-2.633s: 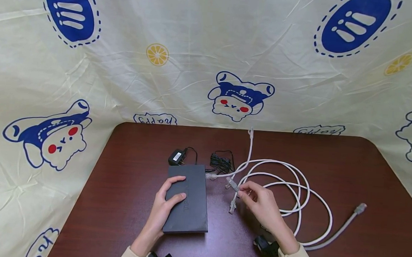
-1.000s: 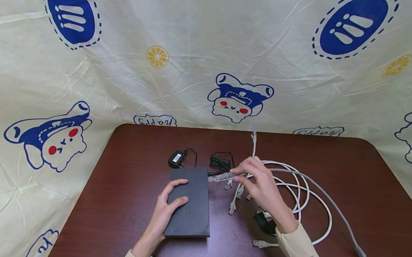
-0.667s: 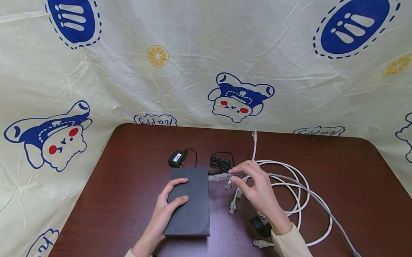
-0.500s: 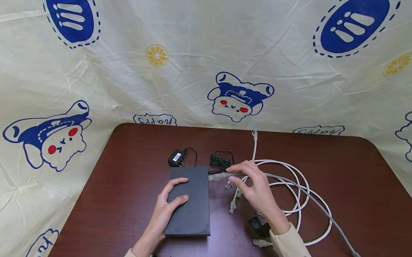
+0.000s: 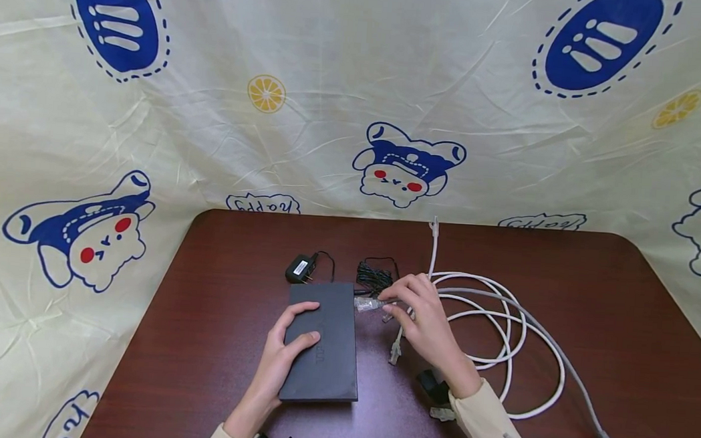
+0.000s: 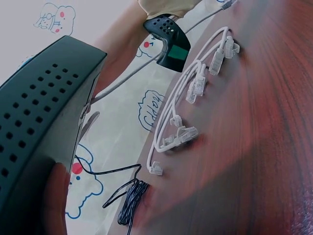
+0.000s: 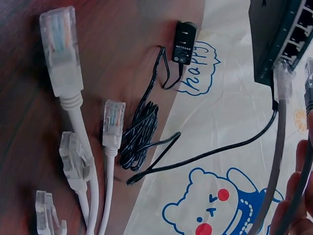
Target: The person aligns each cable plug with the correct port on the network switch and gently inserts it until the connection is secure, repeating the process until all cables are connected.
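Note:
My left hand grips a dark network switch, thumb on its top; in the left wrist view the switch appears raised above the table. At the switch's right side, my right hand pinches a grey network cable near its plug. One clear plug sits at the switch's port row in the right wrist view. Beside it, at that view's right edge, is the plug of the cable in my fingers. I cannot tell whether this second plug is in a port.
Coiled white network cables with several loose plugs lie on the brown table at the right. A black power adapter and its bundled cord lie behind the switch. A patterned cloth hangs beyond the table.
My right hand has brought the grey cable's plug left to the switch's side, and its far end has swung toward the near edge. The fingers, spread half a second ago, now pinch the cable.

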The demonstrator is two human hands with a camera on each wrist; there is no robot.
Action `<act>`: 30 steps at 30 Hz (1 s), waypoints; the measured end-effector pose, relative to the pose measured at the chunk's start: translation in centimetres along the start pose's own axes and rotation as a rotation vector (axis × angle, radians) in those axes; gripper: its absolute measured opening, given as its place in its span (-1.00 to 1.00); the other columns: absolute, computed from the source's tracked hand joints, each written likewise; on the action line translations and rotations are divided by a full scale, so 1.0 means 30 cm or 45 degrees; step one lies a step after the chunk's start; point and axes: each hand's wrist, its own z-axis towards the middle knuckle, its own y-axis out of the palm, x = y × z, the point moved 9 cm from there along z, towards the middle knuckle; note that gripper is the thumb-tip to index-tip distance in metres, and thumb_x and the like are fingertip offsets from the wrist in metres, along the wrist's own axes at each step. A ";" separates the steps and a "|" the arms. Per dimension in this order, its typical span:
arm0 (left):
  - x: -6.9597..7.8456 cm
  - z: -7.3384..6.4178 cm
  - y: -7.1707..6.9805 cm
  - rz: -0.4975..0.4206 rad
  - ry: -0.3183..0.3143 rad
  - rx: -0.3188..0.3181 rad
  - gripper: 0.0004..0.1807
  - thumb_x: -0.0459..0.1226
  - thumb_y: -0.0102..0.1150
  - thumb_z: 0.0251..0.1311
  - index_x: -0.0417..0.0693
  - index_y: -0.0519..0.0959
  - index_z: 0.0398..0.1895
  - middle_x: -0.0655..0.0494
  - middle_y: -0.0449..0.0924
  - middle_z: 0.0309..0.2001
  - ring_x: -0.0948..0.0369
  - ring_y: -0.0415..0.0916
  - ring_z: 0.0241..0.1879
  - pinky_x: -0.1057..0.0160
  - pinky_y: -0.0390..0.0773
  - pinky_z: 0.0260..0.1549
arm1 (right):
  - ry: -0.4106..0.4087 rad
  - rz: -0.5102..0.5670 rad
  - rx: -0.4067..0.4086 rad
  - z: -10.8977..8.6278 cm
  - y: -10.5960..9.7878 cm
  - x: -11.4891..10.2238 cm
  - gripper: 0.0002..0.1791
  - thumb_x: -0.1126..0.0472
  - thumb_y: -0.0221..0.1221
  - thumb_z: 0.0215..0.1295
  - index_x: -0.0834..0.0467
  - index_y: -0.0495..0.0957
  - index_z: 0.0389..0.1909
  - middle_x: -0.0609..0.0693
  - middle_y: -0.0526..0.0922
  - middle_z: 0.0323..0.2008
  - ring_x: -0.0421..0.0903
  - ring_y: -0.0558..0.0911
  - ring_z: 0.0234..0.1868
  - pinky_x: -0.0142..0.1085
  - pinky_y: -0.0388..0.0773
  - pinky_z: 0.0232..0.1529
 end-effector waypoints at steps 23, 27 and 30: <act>0.043 0.015 0.004 -0.004 0.041 0.015 -0.54 -0.33 0.17 0.21 0.02 0.45 0.21 -0.07 0.23 0.27 0.00 0.30 0.05 0.12 0.38 -0.10 | -0.009 -0.130 0.088 0.010 0.001 -0.028 -0.79 0.40 0.37 -0.01 0.10 0.65 -0.34 -0.08 0.55 -0.33 -0.08 0.41 -0.29 -0.18 0.25 -0.25; 0.048 0.015 0.005 -0.035 0.036 0.008 -0.53 -0.35 0.17 0.21 0.00 0.44 0.21 -0.10 0.26 0.24 0.01 0.36 -0.01 0.15 0.45 -0.18 | -0.046 -0.150 0.103 0.007 0.003 -0.036 -0.81 0.39 0.36 -0.01 0.11 0.65 -0.35 -0.07 0.56 -0.33 -0.07 0.43 -0.29 -0.18 0.25 -0.28; 0.054 0.013 0.005 -0.041 0.038 -0.003 -0.53 -0.35 0.17 0.21 -0.01 0.44 0.21 -0.12 0.27 0.22 0.02 0.38 -0.04 0.17 0.48 -0.23 | -0.063 -0.146 0.116 0.002 0.005 -0.039 -0.82 0.38 0.36 0.00 0.13 0.65 -0.35 -0.06 0.57 -0.34 -0.06 0.44 -0.29 -0.19 0.26 -0.28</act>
